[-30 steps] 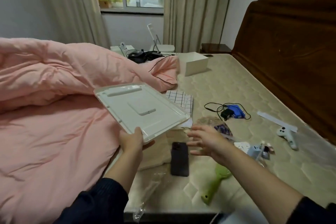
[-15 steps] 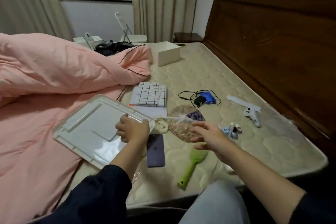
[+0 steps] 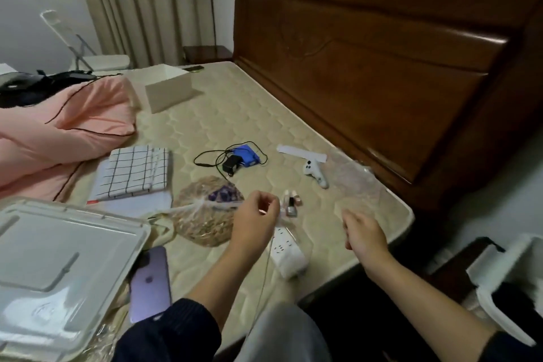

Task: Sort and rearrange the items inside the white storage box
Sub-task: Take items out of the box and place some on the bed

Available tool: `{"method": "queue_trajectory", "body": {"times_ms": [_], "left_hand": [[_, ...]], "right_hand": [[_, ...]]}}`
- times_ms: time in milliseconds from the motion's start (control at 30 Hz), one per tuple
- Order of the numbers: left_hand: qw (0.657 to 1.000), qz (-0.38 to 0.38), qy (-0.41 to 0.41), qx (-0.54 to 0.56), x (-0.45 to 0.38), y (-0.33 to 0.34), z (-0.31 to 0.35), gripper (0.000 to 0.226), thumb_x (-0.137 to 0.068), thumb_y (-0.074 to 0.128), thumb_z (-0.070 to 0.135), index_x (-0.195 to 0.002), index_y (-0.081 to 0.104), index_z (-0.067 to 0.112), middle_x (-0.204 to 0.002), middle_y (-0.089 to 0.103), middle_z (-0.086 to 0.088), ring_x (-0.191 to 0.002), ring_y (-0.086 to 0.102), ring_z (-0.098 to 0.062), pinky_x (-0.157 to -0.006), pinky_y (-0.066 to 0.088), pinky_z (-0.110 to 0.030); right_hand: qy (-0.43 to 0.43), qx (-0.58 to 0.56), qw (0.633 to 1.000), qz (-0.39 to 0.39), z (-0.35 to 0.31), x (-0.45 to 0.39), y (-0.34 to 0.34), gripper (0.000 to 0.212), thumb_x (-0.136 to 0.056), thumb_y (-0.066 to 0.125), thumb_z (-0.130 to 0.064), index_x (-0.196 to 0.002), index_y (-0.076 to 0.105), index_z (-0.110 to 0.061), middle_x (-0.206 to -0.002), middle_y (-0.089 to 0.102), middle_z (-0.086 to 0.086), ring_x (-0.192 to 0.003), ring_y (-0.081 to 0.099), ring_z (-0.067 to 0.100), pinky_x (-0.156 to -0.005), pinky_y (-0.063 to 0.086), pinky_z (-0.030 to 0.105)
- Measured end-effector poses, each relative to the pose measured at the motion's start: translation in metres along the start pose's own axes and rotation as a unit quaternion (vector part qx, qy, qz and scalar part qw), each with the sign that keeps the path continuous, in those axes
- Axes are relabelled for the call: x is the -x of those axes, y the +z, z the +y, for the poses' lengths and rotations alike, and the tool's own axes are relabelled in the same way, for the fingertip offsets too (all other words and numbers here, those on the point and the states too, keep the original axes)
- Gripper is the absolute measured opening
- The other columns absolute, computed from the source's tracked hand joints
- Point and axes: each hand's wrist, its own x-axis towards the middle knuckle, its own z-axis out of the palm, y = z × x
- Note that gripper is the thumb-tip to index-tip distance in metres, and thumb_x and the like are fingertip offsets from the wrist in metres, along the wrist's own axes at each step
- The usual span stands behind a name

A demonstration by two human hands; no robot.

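Looking down at a bare mattress (image 3: pixel 235 114) with stuff scattered all over it. Left hand (image 3: pixel 255 222) hovers over the middle of the bed with fingers curled in, and a thin cord seems to hang from it, but honestly I can't tell if it's really pinching that or nothing. Right hand (image 3: pixel 363 233) floats just past the near right edge of the mattress, fingers loosely bent, holding nothing. The white storage box (image 3: pixel 505 282) is on the floor at the far right, only partly in view, and its lid (image 3: pixel 61 267) lies flat at the near left, hanging over the bed edge and overlapping a purple phone (image 3: pixel 150 282). A white power strip (image 3: pixel 286 256) sits right under the left hand near the front edge, with small nail polish bottles (image 3: pixel 289 204) just beyond it. A clear bag (image 3: pixel 205 211) lies between the lid and the left hand. Further back: a checked cloth (image 3: pixel 135 170), a blue charger with black cable (image 3: pixel 235 159), and a white controller (image 3: pixel 314 172) close to the wooden headboard (image 3: pixel 382 67). A small white carton (image 3: pixel 169 91) stands far back beside the pink quilt (image 3: pixel 58 132). Open mattress mostly lies between the carton and the charger.
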Motion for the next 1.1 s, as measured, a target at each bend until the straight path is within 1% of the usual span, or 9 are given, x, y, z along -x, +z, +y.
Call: {"method": "queue_trajectory", "body": {"times_ms": [100, 200, 400, 567, 733, 833, 933, 1033, 1100], "left_hand": [[0.999, -0.012, 0.016, -0.038, -0.01, 0.021, 0.001, 0.011, -0.099, 0.064, 0.017, -0.107, 0.067, 0.024, -0.095, 0.069, 0.004, -0.078, 0.063, -0.012, -0.067, 0.05, -0.028], [0.997, 0.0, 0.009, -0.08, -0.025, 0.024, -0.005, 0.024, -0.096, 0.062, 0.01, -0.114, 0.061, 0.028, -0.1, 0.064, 0.006, -0.08, 0.063, -0.011, -0.062, 0.046, -0.021], [0.983, 0.004, 0.009, -0.184, -0.052, 0.021, -0.018, 0.036, -0.092, 0.06, 0.006, -0.115, 0.058, 0.034, -0.104, 0.062, 0.01, -0.108, 0.059, -0.019, -0.093, 0.054, -0.041], [0.979, -0.008, 0.016, -0.202, -0.074, 0.033, -0.02, 0.039, -0.091, 0.062, 0.008, -0.121, 0.06, 0.032, -0.109, 0.061, 0.012, -0.111, 0.057, -0.014, -0.096, 0.053, -0.038], [0.971, -0.036, 0.037, -0.231, -0.1, 0.052, -0.011, 0.039, -0.091, 0.062, 0.009, -0.125, 0.06, 0.027, -0.115, 0.06, 0.008, -0.107, 0.058, -0.008, -0.095, 0.053, -0.035], [0.963, -0.063, 0.03, -0.259, -0.118, 0.076, -0.005, 0.041, -0.092, 0.06, 0.008, -0.131, 0.058, 0.022, -0.123, 0.059, 0.0, -0.109, 0.06, -0.015, -0.099, 0.053, -0.04], [0.949, -0.107, -0.004, -0.296, -0.135, 0.114, -0.007, 0.047, -0.093, 0.056, 0.006, -0.14, 0.052, 0.014, -0.134, 0.053, -0.01, -0.119, 0.058, -0.029, -0.102, 0.05, -0.041], [0.925, -0.134, -0.072, -0.349, -0.151, 0.148, -0.018, 0.044, -0.095, 0.052, 0.004, -0.138, 0.047, 0.003, -0.139, 0.048, -0.02, -0.127, 0.053, -0.039, -0.102, 0.046, -0.041], [0.902, -0.131, -0.122, -0.393, -0.161, 0.163, -0.033, 0.042, -0.098, 0.054, 0.008, -0.139, 0.044, 0.0, -0.142, 0.047, -0.024, -0.133, 0.049, -0.041, -0.108, 0.044, -0.044]], "right_hand": [[-0.001, 0.037, 0.999, -0.023, 0.021, -0.026, 0.013, 0.022, -0.101, 0.058, -0.03, -0.09, 0.067, -0.013, -0.084, 0.069, 0.007, -0.076, 0.065, 0.027, -0.076, 0.055, 0.044], [-0.045, 0.1, 0.993, -0.045, 0.028, -0.056, 0.037, 0.011, -0.1, 0.06, -0.02, -0.107, 0.066, -0.015, -0.106, 0.069, 0.004, -0.103, 0.067, 0.027, -0.087, 0.05, 0.033], [-0.129, 0.284, 0.941, -0.129, 0.04, -0.112, 0.094, 0.048, -0.098, 0.055, -0.019, -0.145, 0.051, -0.025, -0.153, 0.043, 0.002, -0.132, 0.051, 0.031, -0.112, 0.04, 0.038], [-0.147, 0.372, 0.898, -0.185, 0.051, -0.147, 0.121, 0.062, -0.104, 0.043, -0.027, -0.162, 0.026, -0.041, -0.171, 0.017, -0.005, -0.144, 0.035, 0.035, -0.118, 0.033, 0.043], [-0.187, 0.445, 0.864, -0.142, 0.056, -0.165, 0.126, 0.052, -0.103, 0.038, -0.027, -0.155, 0.039, -0.031, -0.164, 0.032, -0.009, -0.139, 0.042, 0.028, -0.11, 0.038, 0.043], [-0.164, 0.413, 0.894, -0.064, 0.07, -0.168, 0.11, 0.049, -0.1, 0.041, -0.022, -0.147, 0.054, -0.022, -0.148, 0.052, -0.001, -0.132, 0.048, 0.026, -0.106, 0.04, 0.036], [-0.148, 0.347, 0.926, 0.016, 0.094, -0.164, 0.083, 0.024, -0.102, 0.051, -0.02, -0.107, 0.074, -0.021, -0.113, 0.069, 0.004, -0.111, 0.06, 0.028, -0.097, 0.042, 0.035], [-0.081, 0.157, 0.984, 0.036, 0.117, -0.16, 0.058, 0.012, -0.095, 0.074, -0.02, -0.084, 0.069, -0.018, -0.09, 0.071, 0.007, -0.088, 0.066, 0.028, -0.084, 0.052, 0.037], [-0.058, 0.078, 0.995, 0.033, 0.127, -0.16, 0.05, 0.025, -0.088, 0.08, -0.01, -0.078, 0.06, -0.022, -0.083, 0.069, 0.005, -0.077, 0.064, 0.026, -0.071, 0.05, 0.028]]}}
